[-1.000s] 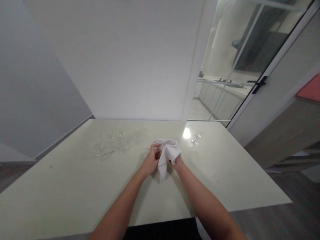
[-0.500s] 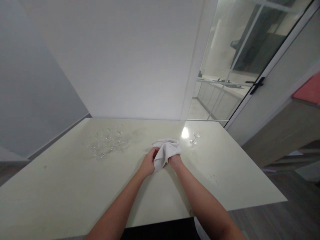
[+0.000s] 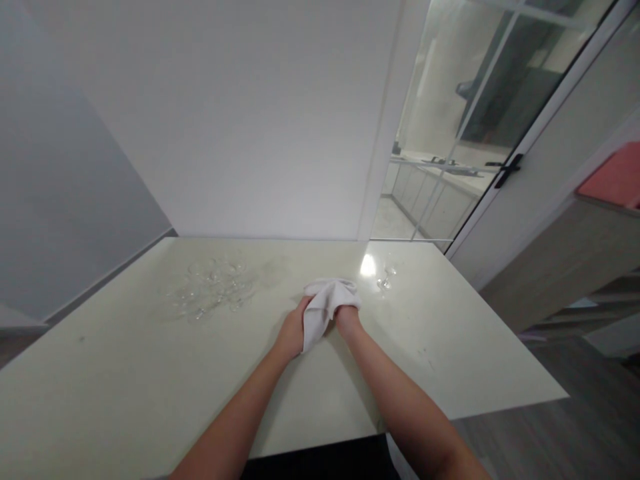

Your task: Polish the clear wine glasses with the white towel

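Observation:
A white cloth (image 3: 323, 303) is bunched up between my hands, just over the middle of the table (image 3: 200, 400). My left hand (image 3: 293, 327) is closed on its left side, with the fingertips hidden behind the fabric. From the right, my right hand (image 3: 347, 317) grips the cloth, its fingers mostly covered by the folds. Whether something is wrapped inside cannot be seen. Left of my hands is a cluster of several clear glass pieces (image 3: 215, 287), their exact shapes hard to make out. Another clear glass object (image 3: 386, 277), like a small stemmed glass, is to the right.
A white wall panel (image 3: 275, 133) rises behind the table's far edge. To the right is a glazed door with a black handle (image 3: 509, 170), and a kitchen shows through the glass. A red object (image 3: 613, 177) rests on a wooden cabinet (image 3: 560, 260) at far right.
My left hand has shifted slightly down along the cloth, and its fingers are now more covered. The cloth's folds have changed shape. The whole view has moved a little.

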